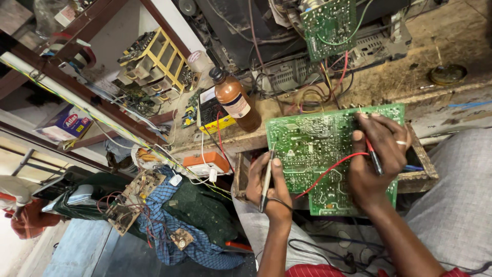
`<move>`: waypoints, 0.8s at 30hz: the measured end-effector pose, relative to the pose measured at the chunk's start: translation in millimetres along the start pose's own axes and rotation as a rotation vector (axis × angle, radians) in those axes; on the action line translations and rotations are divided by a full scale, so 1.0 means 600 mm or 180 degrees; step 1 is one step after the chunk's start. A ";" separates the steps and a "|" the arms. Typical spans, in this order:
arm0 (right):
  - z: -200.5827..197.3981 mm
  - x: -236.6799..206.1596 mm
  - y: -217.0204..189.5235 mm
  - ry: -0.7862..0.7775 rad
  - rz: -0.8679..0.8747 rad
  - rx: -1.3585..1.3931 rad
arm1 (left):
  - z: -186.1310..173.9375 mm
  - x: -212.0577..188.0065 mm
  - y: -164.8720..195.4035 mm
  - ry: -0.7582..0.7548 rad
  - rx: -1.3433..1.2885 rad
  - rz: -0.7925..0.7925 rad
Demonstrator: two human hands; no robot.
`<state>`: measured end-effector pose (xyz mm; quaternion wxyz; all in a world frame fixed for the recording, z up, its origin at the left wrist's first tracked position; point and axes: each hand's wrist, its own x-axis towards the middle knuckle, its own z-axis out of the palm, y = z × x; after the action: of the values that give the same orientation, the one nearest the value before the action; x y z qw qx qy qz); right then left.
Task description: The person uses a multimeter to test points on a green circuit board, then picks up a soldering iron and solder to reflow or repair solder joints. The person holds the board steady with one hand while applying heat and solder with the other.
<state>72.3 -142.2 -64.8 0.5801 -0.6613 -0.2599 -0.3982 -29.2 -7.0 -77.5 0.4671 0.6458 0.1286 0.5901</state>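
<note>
Green circuit board (328,154) lay solder-side up over the open wooden drawer (423,177) at the bench's front edge. Left hand (269,187) had fingers closed round a black probe (266,179), tip at the board's left edge. Right hand (376,161) pinched a red probe (373,156) on the board's right side; red lead (328,172) crossed the board. Brown bottle (234,98) lay just beside the board's upper left corner.

Even, soft daylight, brightest on the white wall (123,36) at upper left, dim floor at lower left, soft shadows, no harsh glare, wide-angle bending at edges, mostly sharp.
</note>
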 end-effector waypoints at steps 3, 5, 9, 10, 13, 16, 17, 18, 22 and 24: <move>-0.002 -0.005 0.000 -0.0068 0.0041 0.0081 | -0.007 -0.006 -0.005 -0.0073 0.0038 0.0356; 0.001 -0.001 0.003 -0.0077 0.0110 0.0158 | -0.005 -0.008 -0.007 -0.0157 0.0184 0.0377; 0.005 0.005 0.007 -0.0006 0.0235 0.0288 | 0.002 -0.006 -0.003 -0.0168 0.0316 0.0471; 0.005 0.004 0.006 0.0014 0.0235 0.0226 | 0.003 -0.005 -0.002 -0.0165 0.0282 0.0478; 0.004 0.000 0.003 -0.0005 0.0115 -0.0052 | 0.003 0.000 0.003 -0.0178 0.0257 0.0602; 0.003 -0.003 0.003 -0.0043 0.0054 -0.0100 | -0.005 0.001 0.008 -0.0268 0.0340 0.0848; 0.002 -0.004 0.003 -0.0056 0.0050 -0.0075 | -0.007 0.000 0.010 -0.0296 0.0336 0.0876; 0.002 -0.006 0.003 -0.0080 0.0014 -0.0062 | -0.009 -0.001 0.011 -0.0321 0.0334 0.0903; -0.001 -0.010 0.002 -0.0170 -0.0182 -0.0046 | -0.011 -0.005 0.012 -0.0467 0.0183 0.0807; -0.003 -0.010 0.003 -0.0227 -0.0276 -0.0077 | -0.010 -0.008 0.012 -0.0555 0.0081 0.0853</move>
<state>70.0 -143.4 -70.5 0.5447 -0.6702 -0.3039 -0.4023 -38.2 -11.4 -75.9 0.3854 0.7119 0.0078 0.5871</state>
